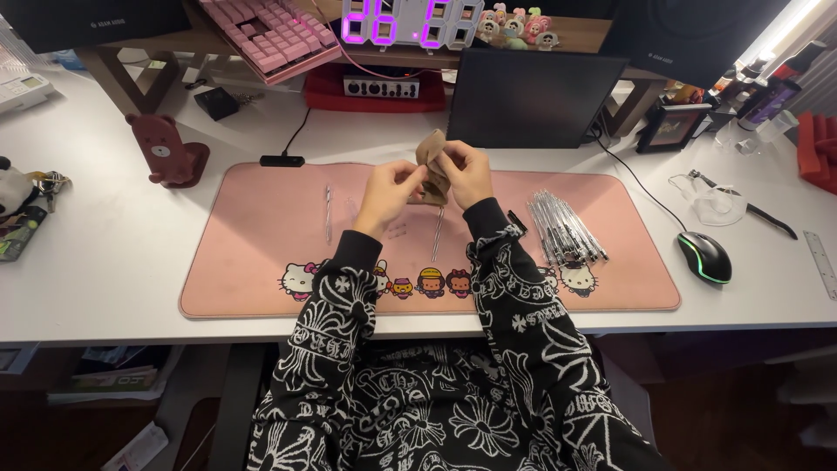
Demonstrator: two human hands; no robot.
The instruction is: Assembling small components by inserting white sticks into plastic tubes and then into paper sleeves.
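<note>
A pink desk mat (261,262) with cartoon figures lies near; black sleeves (514,288) show white patterns; far left, a pink keyboard (270,35).

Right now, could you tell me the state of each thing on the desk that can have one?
Left hand: pinching the brown pouch.
Right hand: gripping the pouch.
Brown pouch: held up above the pink desk mat.
Digital clock: lit purple.
Computer mouse: green light on, untouched.
Small monitor: screen dark.
Clear pens: lying bundled on the mat.
</note>
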